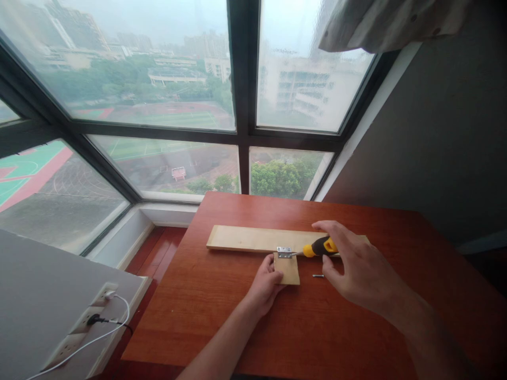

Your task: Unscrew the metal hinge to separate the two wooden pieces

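Nearest the cam is the person's bare R forearm, leading up to the R hand, whose thumb & forefinger are spread wide around a yellow-and-black screwdriver w/ a metal shaft; can't tell if the other fingers grip it, they're hidden. The shaft points L, tip right by the R end of a silver metal hinge w/ screw holes; can't tell if it touches. Hinge sits at the far edge of a small, pale, flat wooden block, which the L hand pinches at its L side, thumb on top. Block is just this side of a long, pale wooden board lying crosswise. Nr the R thumb, a small slim metal piece, prob. a screw, lies on the reddish-brown wooden table. Beyond: dark-framed glass windows, a pale hanging cloth at upper R, a grey wall below it. Lower L: white wall sockets w/ white cable plugged in.
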The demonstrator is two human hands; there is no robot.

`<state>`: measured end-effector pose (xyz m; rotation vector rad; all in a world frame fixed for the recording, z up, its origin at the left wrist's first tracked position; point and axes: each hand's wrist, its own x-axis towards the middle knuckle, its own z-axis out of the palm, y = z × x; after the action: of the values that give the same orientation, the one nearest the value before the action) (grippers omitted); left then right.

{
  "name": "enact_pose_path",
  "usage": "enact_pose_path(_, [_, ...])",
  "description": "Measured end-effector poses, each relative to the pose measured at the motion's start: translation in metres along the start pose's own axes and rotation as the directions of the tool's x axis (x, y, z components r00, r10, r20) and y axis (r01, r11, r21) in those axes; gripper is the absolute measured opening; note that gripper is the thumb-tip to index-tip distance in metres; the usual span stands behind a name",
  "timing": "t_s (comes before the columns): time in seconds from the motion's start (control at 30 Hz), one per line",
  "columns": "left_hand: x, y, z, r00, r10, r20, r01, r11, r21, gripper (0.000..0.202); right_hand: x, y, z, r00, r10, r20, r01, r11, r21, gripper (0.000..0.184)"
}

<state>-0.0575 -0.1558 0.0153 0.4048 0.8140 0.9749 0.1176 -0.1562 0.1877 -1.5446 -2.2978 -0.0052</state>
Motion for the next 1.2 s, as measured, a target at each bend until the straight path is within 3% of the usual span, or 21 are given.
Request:
enact_pose_path(0.23, [0.0,0.001,0.0,1.0,-0.006,0.006,0.006,1.0,0.007,0.05,0.001,0.004,0.007,0.997,0.074,-0.015,-0.075,0.997,-0.033,0.027])
enact_pose_path(0.43, [0.0,0.001,0.0,1.0,-0.011,0.0,0.011,1.0,-0.005,0.05,-0.004,0.001,0.001,1.0,-0.03,0.003,0.03,0.999,0.019,0.042])
enact_pose_path(0.67, [0.001,0.0,0.0,1.0,-0.013,0.005,0.013,1.0,-0.019,0.052,-0.005,0.003,0.009,0.998,0.061,-0.029,-0.062,0.997,-0.046,0.029])
enact_pose_path(0.83, [0.002,-0.001,-0.002,1.0,-0.013,0.007,0.013,0.999,-0.029,0.053,-0.01,-0.001,-0.003,0.996,-0.077,0.047,0.074,0.996,0.058,0.054])
enact_pose_path(0.9, [0.002,-0.002,-0.002,1.0,-0.011,0.005,0.011,0.999,-0.032,0.052,-0.011,-0.004,-0.006,0.993,-0.103,0.05,0.101,0.994,0.031,0.053])
enact_pose_path(1.1, [0.0,0.0,0.0,1.0,-0.013,-0.006,0.012,1.0,-0.024,0.05,-0.008,-0.002,0.005,0.995,0.09,-0.034,-0.094,0.979,-0.181,0.035])
enact_pose_path(1.2, [0.0,0.001,0.001,1.0,-0.016,-0.01,0.016,1.0,-0.024,0.05,-0.009,0.0,0.006,0.994,0.099,-0.048,-0.105,0.985,-0.137,0.028])
